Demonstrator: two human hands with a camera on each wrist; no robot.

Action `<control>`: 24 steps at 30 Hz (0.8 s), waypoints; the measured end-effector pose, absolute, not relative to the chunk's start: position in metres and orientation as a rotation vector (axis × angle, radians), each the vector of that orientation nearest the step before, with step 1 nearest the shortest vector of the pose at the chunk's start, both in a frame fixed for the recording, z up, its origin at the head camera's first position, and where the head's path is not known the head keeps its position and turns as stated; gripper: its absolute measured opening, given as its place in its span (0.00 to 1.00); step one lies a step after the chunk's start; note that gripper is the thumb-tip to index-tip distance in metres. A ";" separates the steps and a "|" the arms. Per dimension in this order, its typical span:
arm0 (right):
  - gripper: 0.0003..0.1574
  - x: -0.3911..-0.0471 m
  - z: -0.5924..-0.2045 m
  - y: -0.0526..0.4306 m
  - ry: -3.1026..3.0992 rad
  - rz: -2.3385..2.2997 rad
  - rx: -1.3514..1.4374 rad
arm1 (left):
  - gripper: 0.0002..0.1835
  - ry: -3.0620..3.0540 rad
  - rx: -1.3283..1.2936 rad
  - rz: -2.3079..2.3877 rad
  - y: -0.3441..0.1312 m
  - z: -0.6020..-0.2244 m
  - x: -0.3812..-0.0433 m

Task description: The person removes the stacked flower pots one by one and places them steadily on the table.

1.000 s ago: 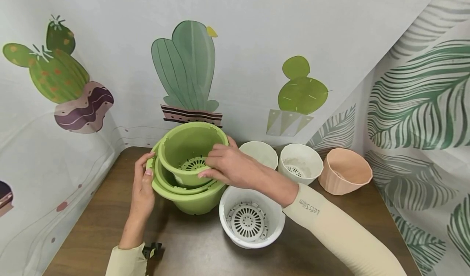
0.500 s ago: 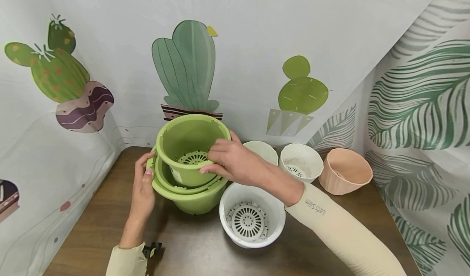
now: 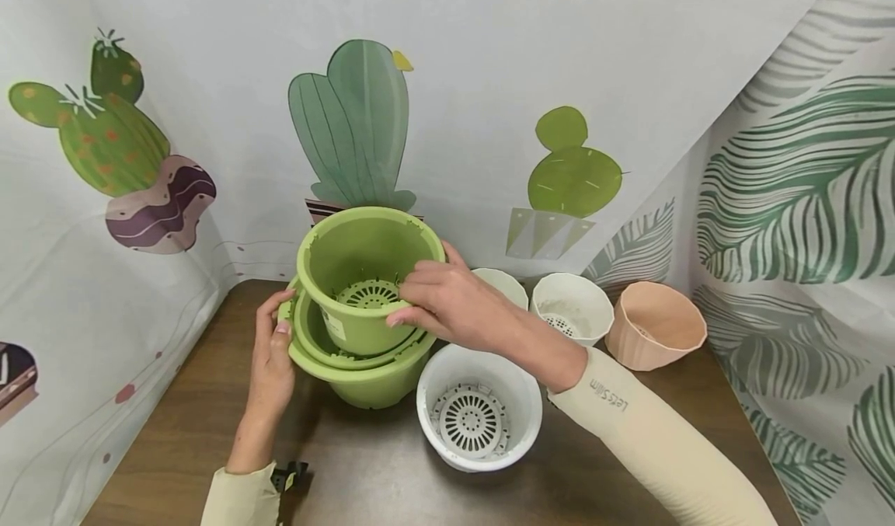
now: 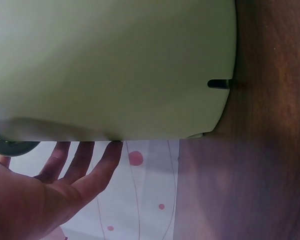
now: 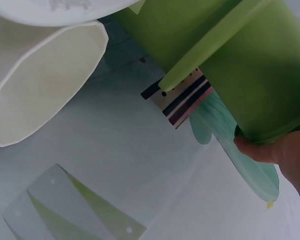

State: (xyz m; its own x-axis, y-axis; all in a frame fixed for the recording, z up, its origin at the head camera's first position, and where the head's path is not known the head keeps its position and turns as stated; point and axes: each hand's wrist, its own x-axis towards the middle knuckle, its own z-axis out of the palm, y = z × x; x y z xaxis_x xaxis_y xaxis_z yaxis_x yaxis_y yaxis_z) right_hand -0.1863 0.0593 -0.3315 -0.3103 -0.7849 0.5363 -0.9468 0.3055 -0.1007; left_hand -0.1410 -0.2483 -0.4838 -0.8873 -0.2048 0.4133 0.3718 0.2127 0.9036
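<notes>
Top pot [image 3: 367, 327]: pinched on right side by right hand [image 3: 450, 301]; outer pot [image 3: 374, 392] gripped at left by left hand [image 3: 271, 355]. Possible jam against middle pot [image 3: 312, 330] from one-sided pull.

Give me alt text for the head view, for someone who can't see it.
A right hand grips a green pot partly inside larger green pots, while the left hand holds their side. A white pot stands beside them on a brown table, with two pale pots and a peach pot farther back.
</notes>
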 end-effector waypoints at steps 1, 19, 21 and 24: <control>0.35 -0.186 -0.331 0.060 -2.187 0.576 1.544 | 0.26 -2.043 -0.156 -1.721 -0.248 -0.484 -0.141; 0.34 -0.179 -0.311 0.074 -2.094 0.723 1.507 | 0.25 -2.026 -0.169 -1.726 -0.248 -0.484 -0.141; 0.34 -0.178 -0.309 0.077 -2.072 0.729 1.507 | 0.25 -2.022 -0.174 -1.728 -0.248 -0.484 -0.142; 0.33 -0.176 -0.308 0.081 -2.047 0.740 1.506 | 0.25 -2.017 -0.180 -1.735 -0.248 -0.485 -0.142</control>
